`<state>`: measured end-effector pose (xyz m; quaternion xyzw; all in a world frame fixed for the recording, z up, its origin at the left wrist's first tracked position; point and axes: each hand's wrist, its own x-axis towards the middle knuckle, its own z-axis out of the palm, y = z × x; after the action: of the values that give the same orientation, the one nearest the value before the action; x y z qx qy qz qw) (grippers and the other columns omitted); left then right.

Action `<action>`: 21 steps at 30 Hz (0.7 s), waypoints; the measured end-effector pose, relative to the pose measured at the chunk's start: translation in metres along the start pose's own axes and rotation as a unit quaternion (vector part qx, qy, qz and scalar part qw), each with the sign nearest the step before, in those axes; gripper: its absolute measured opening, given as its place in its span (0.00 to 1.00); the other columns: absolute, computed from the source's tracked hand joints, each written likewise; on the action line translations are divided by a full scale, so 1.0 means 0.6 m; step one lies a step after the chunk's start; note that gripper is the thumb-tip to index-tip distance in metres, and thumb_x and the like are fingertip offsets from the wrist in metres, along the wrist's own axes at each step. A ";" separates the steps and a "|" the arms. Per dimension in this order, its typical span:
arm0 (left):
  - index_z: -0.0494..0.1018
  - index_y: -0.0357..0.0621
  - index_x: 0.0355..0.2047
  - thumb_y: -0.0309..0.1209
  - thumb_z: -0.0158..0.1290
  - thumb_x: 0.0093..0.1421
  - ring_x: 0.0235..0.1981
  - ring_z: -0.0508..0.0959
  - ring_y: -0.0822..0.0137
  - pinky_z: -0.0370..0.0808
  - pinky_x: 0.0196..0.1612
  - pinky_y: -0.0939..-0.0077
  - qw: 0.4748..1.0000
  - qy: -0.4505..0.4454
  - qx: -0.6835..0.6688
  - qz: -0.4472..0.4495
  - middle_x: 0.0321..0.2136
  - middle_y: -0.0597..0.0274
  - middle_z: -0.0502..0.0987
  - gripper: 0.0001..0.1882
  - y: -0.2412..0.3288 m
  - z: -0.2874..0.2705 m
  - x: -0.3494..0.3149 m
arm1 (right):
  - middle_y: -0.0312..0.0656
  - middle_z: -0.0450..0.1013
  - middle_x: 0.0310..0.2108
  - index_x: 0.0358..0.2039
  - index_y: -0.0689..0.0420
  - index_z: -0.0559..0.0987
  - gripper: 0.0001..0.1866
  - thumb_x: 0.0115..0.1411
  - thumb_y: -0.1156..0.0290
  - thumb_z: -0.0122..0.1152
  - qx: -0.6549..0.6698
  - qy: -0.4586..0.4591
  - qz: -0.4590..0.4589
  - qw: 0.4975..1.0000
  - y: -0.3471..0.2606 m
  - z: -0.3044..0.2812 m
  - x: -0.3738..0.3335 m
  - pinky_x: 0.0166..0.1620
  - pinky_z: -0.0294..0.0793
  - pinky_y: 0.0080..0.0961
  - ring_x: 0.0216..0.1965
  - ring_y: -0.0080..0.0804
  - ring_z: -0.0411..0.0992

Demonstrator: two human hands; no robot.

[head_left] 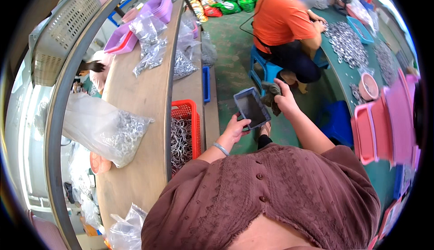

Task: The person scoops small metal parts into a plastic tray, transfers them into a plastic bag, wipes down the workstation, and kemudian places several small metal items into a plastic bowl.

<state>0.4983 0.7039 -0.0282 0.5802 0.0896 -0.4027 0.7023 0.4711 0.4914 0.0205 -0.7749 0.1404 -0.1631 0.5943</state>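
My left hand (236, 128) grips the near left side of a small blue-grey plastic bin (250, 107), with the thumb over its rim. The bin is tilted, and its dark inside faces me with no parts visible in it. Just right of the bin, my right hand (285, 98) is closed on a crumpled dark grey-green cloth (271, 97). The cloth hangs close to the bin's right edge; whether they touch I cannot tell. Both hands are held in front of me, above the green floor (226, 46).
Left stands a wooden shelf (131, 87) with bagged metal parts (126, 134) and purple trays (121, 39); a red basket (195, 128) of metal rings sits below. A person in orange (280, 14) sits on a blue stool (262, 69) at a table heaped with parts (346, 44). Pink bins (366, 132) stack right.
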 end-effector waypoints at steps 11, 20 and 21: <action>0.48 0.47 0.56 0.24 0.53 0.48 0.38 0.70 0.65 0.71 0.33 0.65 0.998 0.035 -0.016 0.052 0.38 0.60 0.68 0.37 0.296 0.015 0.237 | 0.47 0.62 0.43 0.42 0.58 0.67 0.28 0.34 0.80 0.55 -0.298 -0.122 -0.323 0.890 -0.077 0.106 0.401 0.47 0.61 0.37 0.46 0.48 0.60; 0.50 0.47 0.55 0.24 0.52 0.48 0.36 0.72 0.64 0.71 0.32 0.64 0.994 0.055 -0.091 0.033 0.38 0.58 0.69 0.35 0.426 0.019 0.430 | 0.50 0.52 0.56 0.53 0.52 0.62 0.38 0.38 0.67 0.65 -0.343 -0.232 -0.278 0.867 -0.074 0.096 0.566 0.54 0.54 0.42 0.56 0.51 0.50; 0.51 0.47 0.55 0.24 0.53 0.47 0.36 0.71 0.64 0.70 0.32 0.63 0.995 0.052 -0.084 0.029 0.38 0.58 0.68 0.35 0.439 0.021 0.453 | 0.51 0.52 0.56 0.53 0.52 0.61 0.38 0.39 0.68 0.65 -0.325 -0.227 -0.274 0.876 -0.067 0.084 0.575 0.54 0.53 0.42 0.57 0.52 0.50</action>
<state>0.8496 0.5678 0.0105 0.5416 0.1427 -0.3424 0.7543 0.8060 0.4038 0.0770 -0.9477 -0.1709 -0.0838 0.2562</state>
